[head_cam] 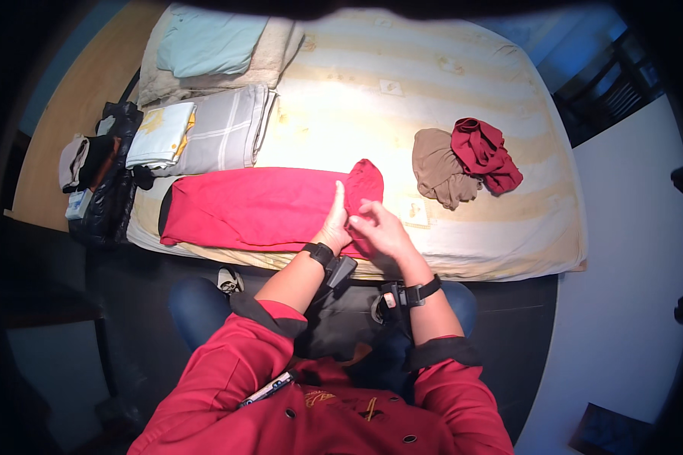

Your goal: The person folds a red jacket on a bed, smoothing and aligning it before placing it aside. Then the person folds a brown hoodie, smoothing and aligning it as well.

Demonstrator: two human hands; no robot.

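Note:
A red garment (262,207), folded into a long strip with a dark band at its left end, lies along the near edge of the bed. Its right end is a turned-back, bunched flap (367,179). My left hand (334,223) rests edge-on on the cloth beside this flap, its extended digit pointing away from me. Just right of it, my right hand (384,230) is over the flap with thumb and fingers loosely bent and apart. No cloth shows between its fingertips. Part of the flap is hidden beneath my hands.
The bed (341,125) has a striped yellow sheet. To the right lie a crumpled brown garment (441,165) and a dark red one (486,153). At left are a folded grey cloth (222,128), a white cloth (156,136), a pale blue cloth (213,40) and a black puffy jacket (105,205).

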